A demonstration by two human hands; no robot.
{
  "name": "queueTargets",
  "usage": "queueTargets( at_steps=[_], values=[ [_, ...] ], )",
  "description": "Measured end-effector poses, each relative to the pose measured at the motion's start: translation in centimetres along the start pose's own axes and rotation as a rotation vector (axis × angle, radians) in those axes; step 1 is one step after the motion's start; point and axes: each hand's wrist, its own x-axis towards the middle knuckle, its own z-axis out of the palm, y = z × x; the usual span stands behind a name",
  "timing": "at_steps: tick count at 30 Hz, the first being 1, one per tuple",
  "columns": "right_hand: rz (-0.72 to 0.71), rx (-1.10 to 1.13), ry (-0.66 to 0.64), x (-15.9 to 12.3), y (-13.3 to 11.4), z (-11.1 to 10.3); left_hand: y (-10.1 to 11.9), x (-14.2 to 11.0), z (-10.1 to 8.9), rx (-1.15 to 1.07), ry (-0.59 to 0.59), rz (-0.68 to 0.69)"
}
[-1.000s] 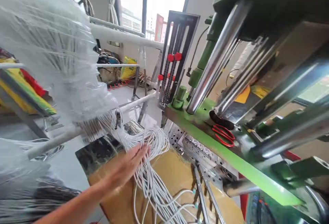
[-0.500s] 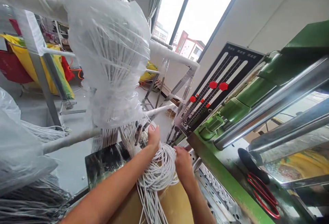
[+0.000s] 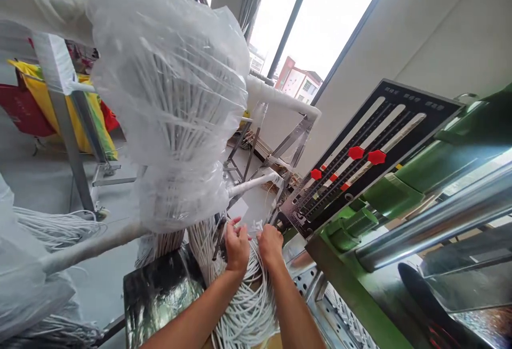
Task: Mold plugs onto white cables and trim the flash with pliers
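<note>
Foil-faced worktop (image 3: 158, 298) carries white cables (image 3: 248, 306) directly under the left grip (image 3: 237, 250) and right grip (image 3: 271, 245), both closed on strands, with a plastic-wrapped cable bundle (image 3: 172, 103) and black slotted control panel (image 3: 372, 157) beyond.

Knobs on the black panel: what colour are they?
Red knobs, seen most clearly in the head view.

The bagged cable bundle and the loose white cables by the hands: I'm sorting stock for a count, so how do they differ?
The bagged bundle is sheathed in clear plastic film, while the loose cables are bare. The bagged bundle sits higher, in a fanned mass; the loose cables fall in tangled loops below it. The left hand and right hand are on the loose cables, not the bagged bundle. Both look like thin white cables.
</note>
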Motion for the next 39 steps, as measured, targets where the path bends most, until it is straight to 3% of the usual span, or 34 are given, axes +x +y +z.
queueTargets(
  at_steps=[5, 10, 12, 16, 21, 29, 39],
  values=[
    [-0.021, 0.334, 0.251, -4.7, 1.4, -2.6, 2.3, -2.1, 0.0, -0.105, -0.231, -0.147],
    [0.032, 0.866, 0.39, -9.9, 2.2, -1.6, 5.7, -3.9, 0.0, -0.389, -0.67, -0.354],
    [0.045, 0.951, 0.421, -11.0, 2.1, -1.0, 6.5, -4.2, -0.1, -0.417, -0.744, -0.389],
    [0.016, 0.943, 0.463, -11.5, 1.6, -0.4, 6.8, -4.4, -0.3, -0.421, -0.766, -0.409],
    [-0.027, 0.93, 0.57, -11.0, 1.5, 0.8, 6.8, -4.4, -0.2, -0.435, -0.702, -0.453],
    [-0.071, 0.764, 0.668, -10.3, 1.6, 2.9, 6.4, -4.3, -0.2, -0.499, -0.675, -0.528],
    [-0.177, 0.539, 0.775, -10.3, 0.6, 3.1, 5.6, -3.6, -0.6, -0.537, -0.607, -0.643]
  ],
)
